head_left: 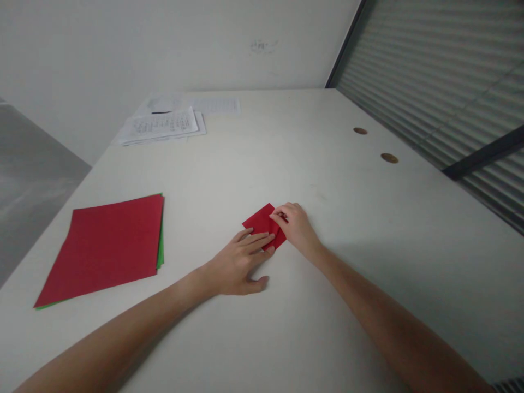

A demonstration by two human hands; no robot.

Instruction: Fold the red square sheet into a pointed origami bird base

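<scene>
A small folded piece of red paper [259, 219] lies on the white table in front of me, one corner pointing away. My left hand [239, 265] rests flat with its fingers spread, the fingertips pressing on the near left part of the paper and the thumb out on the tabletop. Over the paper's right side, my right hand [295, 226] pinches a raised flap of it between thumb and index finger. Some of the paper's right and near edges are hidden beneath my fingers.
A stack of large red sheets [110, 245] with green sheets [161, 245] under it lies at the left. Written papers [161, 125] and a dark pen [161, 112] are at the far left. Two round brown discs [389, 158] sit near the blinds [442, 82] at the right.
</scene>
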